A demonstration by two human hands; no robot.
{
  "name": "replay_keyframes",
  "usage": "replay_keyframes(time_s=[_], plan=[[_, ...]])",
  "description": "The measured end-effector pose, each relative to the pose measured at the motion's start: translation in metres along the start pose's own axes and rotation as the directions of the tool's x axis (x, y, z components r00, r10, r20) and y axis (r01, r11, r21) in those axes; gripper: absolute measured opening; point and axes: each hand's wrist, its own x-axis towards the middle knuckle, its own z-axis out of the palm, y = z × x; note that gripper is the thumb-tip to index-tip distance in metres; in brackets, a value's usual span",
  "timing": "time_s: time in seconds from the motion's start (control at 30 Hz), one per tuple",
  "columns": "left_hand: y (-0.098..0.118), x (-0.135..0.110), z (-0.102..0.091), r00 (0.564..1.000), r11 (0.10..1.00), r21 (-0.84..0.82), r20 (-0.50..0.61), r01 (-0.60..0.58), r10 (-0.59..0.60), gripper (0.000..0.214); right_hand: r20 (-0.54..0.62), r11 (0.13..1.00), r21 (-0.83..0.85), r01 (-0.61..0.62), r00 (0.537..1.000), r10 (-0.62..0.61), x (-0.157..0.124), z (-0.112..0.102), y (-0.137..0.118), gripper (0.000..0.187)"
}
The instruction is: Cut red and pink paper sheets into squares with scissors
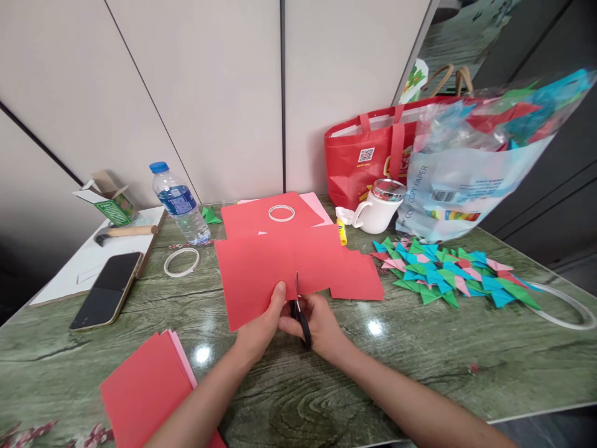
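A red paper sheet (261,274) lies tilted on the green table (420,354), over other red sheets. My left hand (261,326) pinches its near edge, thumb on top. My right hand (319,323) is closed round the black handles of a pair of scissors (298,308). The scissor blades point away from me and bite into the sheet's near edge, just right of my left thumb. More red sheets (345,274) spread out to the right and behind, one with a tape ring (282,213) on it.
A stack of red and pink paper (144,389) lies at the near left. Phone (108,288), water bottle (180,204), tape ring (181,261) and small box (109,199) sit left. White mug (380,208), glue stick (342,231), red bag (368,155), plastic bag (471,174) and folded coloured triangles (448,274) sit right.
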Motion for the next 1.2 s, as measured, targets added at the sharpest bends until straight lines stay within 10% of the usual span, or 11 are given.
replay_keyframes(time_s=[1.2], plan=[[-0.0052,0.0028,0.0008,0.996,0.999,0.012,0.082,-0.037,0.036,0.030,-0.042,1.000,0.002,-0.024,0.999,0.024,-0.0007,-0.0007,0.0038,0.027]])
